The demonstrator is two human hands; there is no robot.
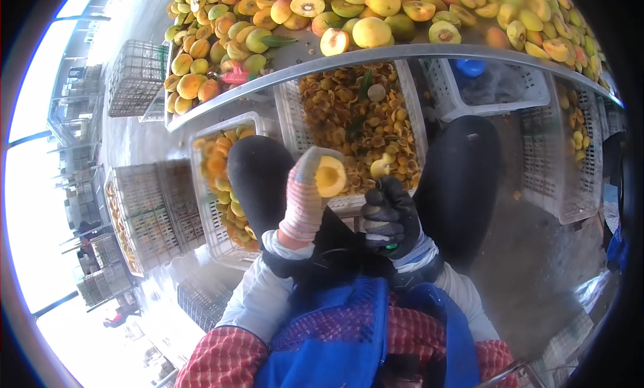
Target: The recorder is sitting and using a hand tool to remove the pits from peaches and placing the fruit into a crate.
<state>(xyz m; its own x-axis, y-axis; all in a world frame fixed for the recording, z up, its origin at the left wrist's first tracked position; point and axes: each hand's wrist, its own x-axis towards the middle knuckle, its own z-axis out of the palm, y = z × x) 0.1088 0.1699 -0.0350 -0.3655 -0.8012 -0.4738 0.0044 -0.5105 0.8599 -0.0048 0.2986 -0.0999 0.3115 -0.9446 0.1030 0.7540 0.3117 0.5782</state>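
My left hand (310, 195), in a pink-and-white striped glove, is closed around a yellow peach half (331, 176) with its cut, hollowed face showing. Close by on the right, my right hand (391, 217) wears a black and grey glove, its fingers curled. A small green bit shows at the bottom of that fist; the rest of what it holds is hidden. Just above its fingertips is a yellow fruit piece (381, 166); I cannot tell whether the hand touches it. Both hands are over the near end of a white crate (288, 113) full of brownish-yellow fruit scraps.
Whole and halved peaches (372, 32) cover a metal-edged table (402, 52) ahead. A red-handled tool (235, 74) lies among them. A crate of fruit pieces (231, 230) stands left of my legs. A white crate with a blue object (471, 67) is at right, with stacked crates (151, 213) farther left.
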